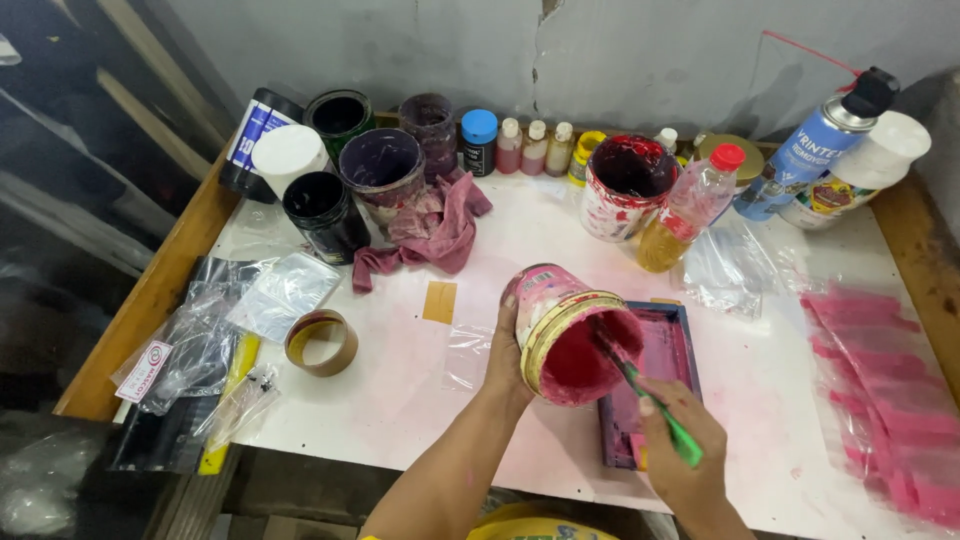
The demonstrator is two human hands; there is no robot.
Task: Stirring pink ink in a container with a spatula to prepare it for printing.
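Your left hand point(508, 352) tilts pink paint can point(566, 330) over bench point(400, 390); your right hand point(690, 455) digs green tool point(655, 410) inside.

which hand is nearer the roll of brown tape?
Left. The left hand grips the tilted pink paint can, just right of the tape roll. The right hand, holding a green tool, is further right, beyond the can.

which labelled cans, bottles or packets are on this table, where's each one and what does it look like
Spray can: back right, leaning; blue label, black cap.
White bottle: beside the spray can; white cap, colourful label.
Dark jar: back left; blue and white label.
Clear plastic bottle: back centre-right; red cap, yellowish liquid.
Small white tag: left edge, on clear plastic bags; red round mark.
Pink-smeared paint can: centre, tilted in left hand.
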